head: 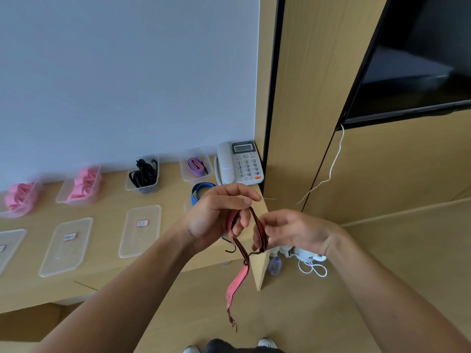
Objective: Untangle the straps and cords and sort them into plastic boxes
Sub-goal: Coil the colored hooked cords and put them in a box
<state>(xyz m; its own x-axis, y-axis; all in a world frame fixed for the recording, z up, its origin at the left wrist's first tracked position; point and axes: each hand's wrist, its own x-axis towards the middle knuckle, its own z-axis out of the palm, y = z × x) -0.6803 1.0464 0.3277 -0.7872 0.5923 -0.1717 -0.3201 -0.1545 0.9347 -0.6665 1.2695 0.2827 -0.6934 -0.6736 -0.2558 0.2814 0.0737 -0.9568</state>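
Note:
Both hands hold a red striped elastic strap (237,284) with dark metal hooks above the right end of the wooden desk (107,215). My left hand (216,215) pinches its upper loop between thumb and fingers. My right hand (288,231) grips the strap's other strand. One frayed end hangs down towards the floor. Along the wall stand plastic boxes: two with pink straps (82,186), one with black cords (143,174), one with a purple strap (196,167). A blue striped strap (200,191) lies partly hidden behind my left hand.
Three clear lids (140,230) with labels lie on the desk's front half. A white telephone (239,163) stands at the desk's far right corner. A white cable (331,171) hangs down the wooden wall panel to a coil and small things on the floor (312,266).

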